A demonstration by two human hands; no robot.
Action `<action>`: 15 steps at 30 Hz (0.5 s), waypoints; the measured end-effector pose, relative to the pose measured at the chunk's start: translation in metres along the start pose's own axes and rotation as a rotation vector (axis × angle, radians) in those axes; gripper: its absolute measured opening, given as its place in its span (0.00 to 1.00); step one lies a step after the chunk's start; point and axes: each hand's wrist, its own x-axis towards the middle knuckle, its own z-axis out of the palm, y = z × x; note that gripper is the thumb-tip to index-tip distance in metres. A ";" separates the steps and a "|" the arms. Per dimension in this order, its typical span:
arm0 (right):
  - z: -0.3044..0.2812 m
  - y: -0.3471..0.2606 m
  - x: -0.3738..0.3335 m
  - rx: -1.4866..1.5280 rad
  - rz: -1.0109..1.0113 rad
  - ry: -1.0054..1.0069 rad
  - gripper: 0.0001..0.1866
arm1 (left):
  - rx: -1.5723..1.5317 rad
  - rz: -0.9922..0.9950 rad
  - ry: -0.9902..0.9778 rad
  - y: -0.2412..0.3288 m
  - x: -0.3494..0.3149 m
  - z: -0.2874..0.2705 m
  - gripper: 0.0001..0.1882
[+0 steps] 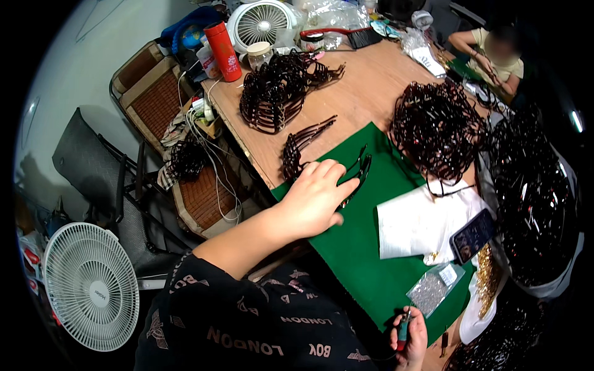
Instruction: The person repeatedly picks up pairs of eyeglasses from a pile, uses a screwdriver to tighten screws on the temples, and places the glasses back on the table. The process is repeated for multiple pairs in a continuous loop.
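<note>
My left hand (pixel 315 195) reaches over the near-left edge of the green mat (pixel 352 247), its fingers bent and apart. Just beyond its fingertips lie dark, glossy, curved hair clips (pixel 365 168); whether the fingers touch them is hidden. A row of similar nested dark clips (pixel 294 154) sits beside the knuckles, partly covered by the hand. At the mat's near-right corner, my right hand (pixel 416 337) is closed around a small hand tool with a green and red handle (pixel 403 334). A clear bag of small silvery pieces (pixel 431 290) lies just beyond it.
Heaps of dark clips lie at the back (pixel 278 93) and right (pixel 439 130), and a large sack of them (pixel 535 198) stands farther right. A phone (pixel 472 236) rests on white sheeting (pixel 408 226). A red bottle (pixel 223 52) stands at the back-left; a person (pixel 495 59) sits across.
</note>
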 end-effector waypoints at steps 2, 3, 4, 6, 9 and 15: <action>0.035 -0.019 -0.004 -0.102 0.060 0.176 0.18 | 0.028 0.075 -0.119 -0.022 0.004 0.001 0.43; 0.023 -0.016 -0.004 -0.067 0.066 0.063 0.21 | 0.042 0.043 -0.154 -0.035 0.002 0.001 0.44; 0.025 -0.015 -0.005 -0.059 0.058 0.060 0.20 | 0.062 0.014 -0.193 -0.047 0.001 0.003 0.44; 0.028 -0.016 -0.005 -0.061 0.065 0.068 0.20 | -0.032 0.053 -0.092 -0.069 0.002 0.015 0.34; 0.034 -0.020 -0.004 -0.075 0.101 0.064 0.21 | -0.060 0.129 0.025 -0.076 0.005 0.024 0.21; 0.038 -0.024 0.002 -0.134 0.116 0.078 0.22 | -0.028 0.018 0.407 -0.059 0.004 -0.013 0.22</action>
